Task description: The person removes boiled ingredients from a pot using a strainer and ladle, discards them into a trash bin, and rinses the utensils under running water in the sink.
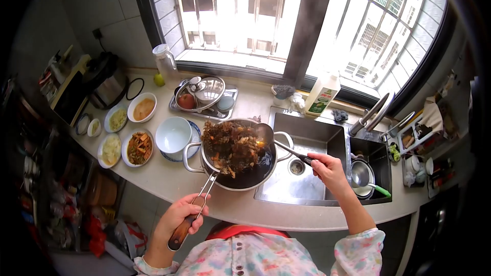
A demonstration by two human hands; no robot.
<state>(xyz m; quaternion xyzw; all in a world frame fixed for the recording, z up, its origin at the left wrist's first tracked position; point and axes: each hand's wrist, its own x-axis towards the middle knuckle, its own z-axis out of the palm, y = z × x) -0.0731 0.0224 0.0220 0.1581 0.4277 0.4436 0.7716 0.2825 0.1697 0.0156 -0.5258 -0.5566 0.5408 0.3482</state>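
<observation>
My left hand (187, 215) is wrapped round the wooden handle of a wire strainer (206, 188). Dark brown cooked bits (232, 145) are heaped in the strainer, over a two-handled metal pot (240, 187) of dark liquid. My right hand (328, 173) grips the black handle of a ladle (264, 133). The ladle's bowl rests against the right side of the heap, above the pot. The heap hides most of the strainer's basket.
Right of the pot lies a steel sink (317, 184) with a tall faucet (369, 114). A pale blue bowl (173, 135) and several food bowls, including a mixed dish (139, 147), stand to the left. Behind are a glass lid (212, 93), a jug (164, 61) and a white bottle (322, 93).
</observation>
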